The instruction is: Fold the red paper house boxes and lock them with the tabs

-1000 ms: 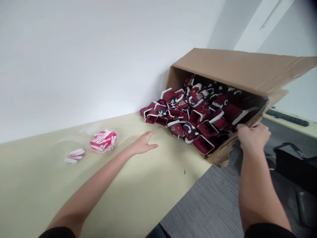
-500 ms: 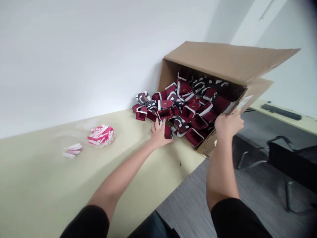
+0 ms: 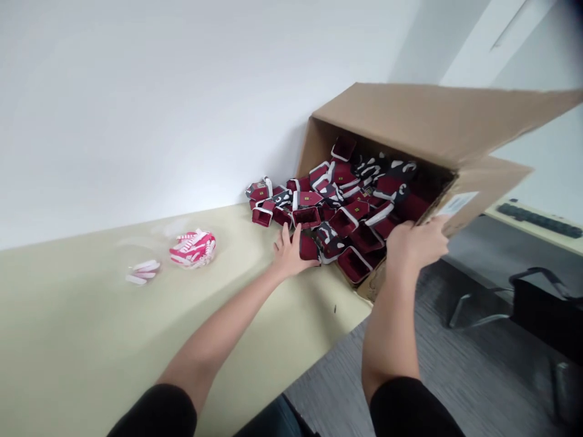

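Red house-shaped paper boxes point(image 3: 345, 221): a messy heap, dark red with white trim and black print, lying every which way in and just outside the mouth of the cardboard box point(image 3: 387, 106), on the tabletop point(image 3: 113, 340).
Cardboard box: tipped on its side against the wall, mouth toward the camera, top flap jutting out to the right.
Out vs. in: looks like somewhere near half the heap sits outside on the tabletop, spreading left along the wall. Plenty more lie deep in the box, too dark to count.
Left hand point(image 3: 289, 255): open, fingers spread and low on the tabletop, its edge right against a single red box point(image 3: 310, 247). No grip on it, as far as one can tell.
Right hand point(image 3: 414, 246): clenched on the lower lip of the cardboard box.
Writing: a small white sticker point(image 3: 456, 203) on the lower flap, print too small to read. No brand readable anywhere.
Bags: a clear plastic bag point(image 3: 192, 248) of pink-and-white pieces and a second clear bag point(image 3: 143, 272) of white strips lie left of the heap.
Around: white wall point(image 3: 136, 109), grey carpet point(image 3: 346, 388), black chair point(image 3: 546, 309), and a keyboard point(image 3: 540, 220) on another desk.
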The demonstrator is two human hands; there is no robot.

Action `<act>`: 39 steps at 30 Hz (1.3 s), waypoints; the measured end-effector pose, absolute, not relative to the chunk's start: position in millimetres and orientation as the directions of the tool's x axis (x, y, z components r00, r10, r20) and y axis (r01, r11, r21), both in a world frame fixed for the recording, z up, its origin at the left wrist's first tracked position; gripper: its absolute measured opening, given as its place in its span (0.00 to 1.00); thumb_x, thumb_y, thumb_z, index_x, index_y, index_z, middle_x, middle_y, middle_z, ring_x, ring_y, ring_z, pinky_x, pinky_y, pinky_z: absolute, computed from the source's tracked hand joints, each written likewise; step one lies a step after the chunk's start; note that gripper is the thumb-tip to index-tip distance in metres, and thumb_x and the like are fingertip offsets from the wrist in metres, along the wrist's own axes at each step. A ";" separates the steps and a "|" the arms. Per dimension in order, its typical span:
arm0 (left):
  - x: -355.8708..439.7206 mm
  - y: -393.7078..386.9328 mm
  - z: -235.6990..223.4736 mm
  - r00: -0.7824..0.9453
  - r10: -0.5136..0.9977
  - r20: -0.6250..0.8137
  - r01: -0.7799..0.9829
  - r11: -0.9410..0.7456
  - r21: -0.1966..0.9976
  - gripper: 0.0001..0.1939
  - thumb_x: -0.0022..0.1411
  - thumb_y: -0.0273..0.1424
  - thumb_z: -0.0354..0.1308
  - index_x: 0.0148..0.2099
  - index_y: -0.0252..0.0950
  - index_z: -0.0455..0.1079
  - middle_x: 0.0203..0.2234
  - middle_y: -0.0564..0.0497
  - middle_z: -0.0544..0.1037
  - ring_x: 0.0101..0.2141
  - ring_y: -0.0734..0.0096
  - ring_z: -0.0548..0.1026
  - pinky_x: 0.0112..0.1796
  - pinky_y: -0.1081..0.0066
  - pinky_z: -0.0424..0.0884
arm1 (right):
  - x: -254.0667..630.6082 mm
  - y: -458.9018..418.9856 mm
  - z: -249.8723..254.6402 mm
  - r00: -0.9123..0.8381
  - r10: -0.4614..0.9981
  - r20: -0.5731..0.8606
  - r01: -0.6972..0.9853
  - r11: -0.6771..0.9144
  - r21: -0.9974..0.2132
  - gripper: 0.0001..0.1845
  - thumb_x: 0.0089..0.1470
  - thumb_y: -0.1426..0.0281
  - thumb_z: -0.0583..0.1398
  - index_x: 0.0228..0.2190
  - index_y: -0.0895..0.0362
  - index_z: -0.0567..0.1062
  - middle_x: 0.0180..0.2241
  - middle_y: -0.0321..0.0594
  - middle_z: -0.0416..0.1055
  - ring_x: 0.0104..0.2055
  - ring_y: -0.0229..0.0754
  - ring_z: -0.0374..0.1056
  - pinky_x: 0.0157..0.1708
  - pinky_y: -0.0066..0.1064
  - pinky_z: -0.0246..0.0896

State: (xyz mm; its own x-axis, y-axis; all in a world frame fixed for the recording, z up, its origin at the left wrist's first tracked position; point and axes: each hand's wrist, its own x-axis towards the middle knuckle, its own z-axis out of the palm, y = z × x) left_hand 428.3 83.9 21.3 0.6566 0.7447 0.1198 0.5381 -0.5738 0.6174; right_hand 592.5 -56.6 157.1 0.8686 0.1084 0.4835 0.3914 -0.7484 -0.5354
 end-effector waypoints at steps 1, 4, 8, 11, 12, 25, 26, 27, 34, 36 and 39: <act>428.5 82.3 22.3 0.659 0.742 0.122 0.532 -0.575 0.622 0.65 0.44 0.60 0.65 0.73 0.47 0.30 0.71 0.41 0.27 0.68 0.31 0.33 0.62 0.35 0.46 | 588.7 -55.2 158.1 0.883 0.041 0.468 0.332 -0.759 -0.560 0.32 0.55 0.73 0.50 0.60 0.73 0.57 0.45 0.74 0.70 0.49 0.69 0.71 0.46 0.59 0.63; 429.0 78.6 23.8 0.647 0.750 0.138 0.525 -0.569 0.633 0.65 0.44 0.59 0.65 0.73 0.47 0.31 0.71 0.41 0.27 0.68 0.31 0.34 0.61 0.35 0.47 | 580.5 -50.7 161.7 0.906 -0.030 0.422 0.254 -0.759 -0.599 0.34 0.55 0.72 0.52 0.62 0.70 0.59 0.48 0.70 0.71 0.50 0.66 0.71 0.49 0.54 0.64; 429.0 76.1 23.0 0.666 0.731 0.150 0.511 -0.594 0.621 0.66 0.42 0.58 0.66 0.73 0.47 0.32 0.71 0.41 0.28 0.68 0.30 0.34 0.62 0.35 0.47 | 580.3 -48.0 162.7 0.909 -0.054 0.413 0.238 -0.748 -0.620 0.35 0.55 0.70 0.52 0.63 0.69 0.58 0.45 0.67 0.73 0.48 0.67 0.72 0.49 0.57 0.64; 426.1 74.6 21.9 0.665 0.732 0.148 0.513 -0.591 0.622 0.65 0.43 0.59 0.65 0.73 0.47 0.32 0.71 0.41 0.28 0.68 0.31 0.34 0.62 0.36 0.46 | 577.8 -48.6 155.6 0.863 -0.077 0.499 0.331 -0.658 -0.676 0.39 0.56 0.70 0.51 0.67 0.67 0.49 0.55 0.67 0.67 0.55 0.66 0.68 0.53 0.58 0.62; 424.3 74.2 21.4 0.665 0.733 0.145 0.515 -0.590 0.622 0.65 0.44 0.59 0.65 0.73 0.46 0.32 0.71 0.41 0.28 0.68 0.31 0.34 0.62 0.36 0.46 | 574.1 -49.1 150.1 0.819 -0.083 0.568 0.403 -0.622 -0.671 0.41 0.56 0.68 0.51 0.67 0.67 0.45 0.61 0.68 0.59 0.60 0.66 0.62 0.55 0.58 0.59; 391.9 83.4 19.0 0.655 0.754 0.052 0.564 -0.534 0.630 0.60 0.50 0.51 0.66 0.72 0.44 0.33 0.71 0.34 0.32 0.69 0.32 0.35 0.62 0.38 0.46 | 601.2 8.6 109.9 0.816 0.083 0.573 0.452 -0.710 -0.540 0.43 0.49 0.50 0.63 0.61 0.55 0.60 0.61 0.62 0.53 0.64 0.69 0.48 0.58 0.68 0.42; 390.9 83.8 19.0 0.652 0.756 0.060 0.560 -0.533 0.634 0.60 0.49 0.52 0.66 0.72 0.43 0.33 0.70 0.33 0.33 0.69 0.33 0.36 0.62 0.38 0.47 | 606.3 12.3 112.6 0.847 0.062 0.528 0.396 -0.736 -0.549 0.43 0.47 0.50 0.64 0.59 0.54 0.63 0.59 0.61 0.56 0.62 0.69 0.51 0.57 0.68 0.43; 390.5 84.0 18.9 0.650 0.757 0.070 0.553 -0.534 0.639 0.60 0.49 0.52 0.66 0.72 0.42 0.34 0.70 0.32 0.34 0.69 0.33 0.37 0.62 0.39 0.47 | 608.6 14.8 114.2 0.862 0.061 0.503 0.368 -0.758 -0.539 0.40 0.45 0.51 0.66 0.57 0.53 0.66 0.57 0.60 0.59 0.60 0.68 0.54 0.56 0.67 0.44; 407.4 75.8 16.4 0.654 0.743 0.144 0.485 -0.557 0.674 0.60 0.47 0.55 0.66 0.72 0.42 0.38 0.69 0.36 0.42 0.68 0.38 0.44 0.62 0.43 0.51 | 579.5 9.0 101.1 0.720 0.219 0.658 0.583 -0.706 -0.402 0.20 0.55 0.73 0.52 0.43 0.53 0.79 0.50 0.53 0.69 0.50 0.58 0.65 0.50 0.56 0.53; 413.6 71.4 15.7 0.643 0.748 0.165 0.479 -0.561 0.675 0.60 0.46 0.55 0.67 0.71 0.42 0.39 0.69 0.36 0.45 0.67 0.39 0.47 0.62 0.44 0.53 | 570.3 4.5 95.3 0.680 0.248 0.690 0.637 -0.665 -0.389 0.23 0.57 0.73 0.49 0.46 0.53 0.79 0.50 0.53 0.69 0.49 0.56 0.66 0.48 0.52 0.55; 416.2 67.8 16.2 0.604 0.776 0.182 0.508 -0.551 0.662 0.56 0.48 0.50 0.67 0.71 0.41 0.43 0.65 0.37 0.55 0.64 0.40 0.56 0.60 0.46 0.58 | 557.8 -0.6 87.0 0.631 0.316 0.709 0.710 -0.603 -0.364 0.25 0.60 0.73 0.47 0.49 0.53 0.78 0.50 0.52 0.70 0.48 0.53 0.68 0.48 0.47 0.55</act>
